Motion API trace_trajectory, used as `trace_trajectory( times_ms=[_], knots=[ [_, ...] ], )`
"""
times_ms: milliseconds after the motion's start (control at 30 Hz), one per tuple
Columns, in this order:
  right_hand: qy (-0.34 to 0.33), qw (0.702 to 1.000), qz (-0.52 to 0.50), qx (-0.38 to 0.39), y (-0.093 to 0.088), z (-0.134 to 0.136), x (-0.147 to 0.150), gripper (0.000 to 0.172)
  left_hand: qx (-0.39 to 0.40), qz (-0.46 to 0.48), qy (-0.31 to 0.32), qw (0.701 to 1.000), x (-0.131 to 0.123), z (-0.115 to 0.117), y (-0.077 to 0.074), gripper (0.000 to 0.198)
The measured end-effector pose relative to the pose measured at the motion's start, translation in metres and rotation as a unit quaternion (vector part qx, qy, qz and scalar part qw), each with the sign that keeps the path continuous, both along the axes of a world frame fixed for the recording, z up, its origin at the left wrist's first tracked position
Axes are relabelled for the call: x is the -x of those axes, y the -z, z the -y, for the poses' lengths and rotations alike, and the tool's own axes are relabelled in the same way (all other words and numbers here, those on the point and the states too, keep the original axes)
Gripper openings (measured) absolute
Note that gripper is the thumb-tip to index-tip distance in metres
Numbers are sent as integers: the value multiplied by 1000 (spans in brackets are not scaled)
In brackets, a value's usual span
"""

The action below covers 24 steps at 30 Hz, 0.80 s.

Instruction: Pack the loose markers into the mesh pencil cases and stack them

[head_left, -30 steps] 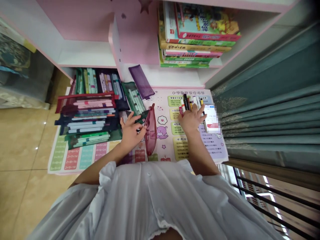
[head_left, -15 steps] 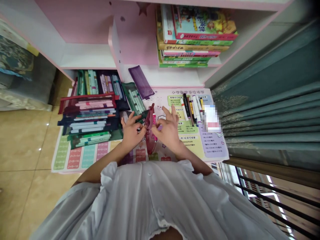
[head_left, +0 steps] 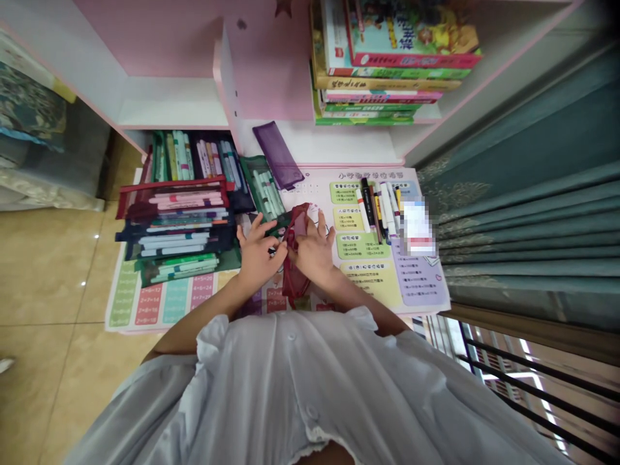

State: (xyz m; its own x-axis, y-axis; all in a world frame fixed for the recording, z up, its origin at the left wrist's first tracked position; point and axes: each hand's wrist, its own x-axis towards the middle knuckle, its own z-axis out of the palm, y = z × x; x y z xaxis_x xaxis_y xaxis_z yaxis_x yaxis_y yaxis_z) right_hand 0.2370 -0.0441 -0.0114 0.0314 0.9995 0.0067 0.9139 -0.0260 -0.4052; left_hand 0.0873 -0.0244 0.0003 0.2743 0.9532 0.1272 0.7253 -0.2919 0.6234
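Note:
A dark red mesh pencil pouch (head_left: 296, 282) stands between my hands at the front of the desk. The thumb and index finger of my left hand (head_left: 261, 255) pinch its left edge, while the other fingers fan out. My right hand (head_left: 314, 253) is at the pouch's opening, thumb and index finger closed and partly behind the mesh. Beneath those fingertips a pink marker (head_left: 300, 225) shows faintly through the mesh; most of it is hidden. Just beyond my left hand lies a green mesh pouch (head_left: 267, 190) with pale markers in it.
Several filled mesh pouches (head_left: 181, 223) are stacked at the left. A purple pouch (head_left: 278, 155) leans at the shelf edge. Loose pens and markers (head_left: 380, 210) lie at the right beside a blurred-out item (head_left: 419, 226). Books (head_left: 387, 84) are piled on the shelf; a curtain (head_left: 508, 194) hangs at the right.
My right hand has moved left to the red pouch with the pink marker, which now shows only through the mesh. The pouch is spread wider. The view has shifted slightly.

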Motion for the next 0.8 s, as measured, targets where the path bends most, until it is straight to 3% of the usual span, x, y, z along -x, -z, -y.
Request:
trace_trajectory(
  times_ms=[100, 233, 367, 433, 633, 800],
  knots=[
    [11, 998, -15, -52, -7, -1, -11, 29, 3, -3, -1, 1000, 0, 0, 1, 29],
    [124, 983, 34, -130, -15, -14, -55, 34, -1, 10, -1, 1000, 0, 1, 4, 31],
    [223, 960, 133, -104, -5, -29, -109, 25, 2, 18, 2, 1000, -1, 1, 5, 30],
    [236, 955, 162, -80, 4, -34, -125, 26, 2, 17, 5, 1000, -1, 1, 6, 30],
    [235, 953, 187, -41, 22, -42, -134, 33, 0, 24, -4, 1000, -1, 0, 7, 30],
    [239, 954, 182, -16, 27, -46, -137, 29, -3, 21, -3, 1000, 0, -1, 7, 31]
  ],
)
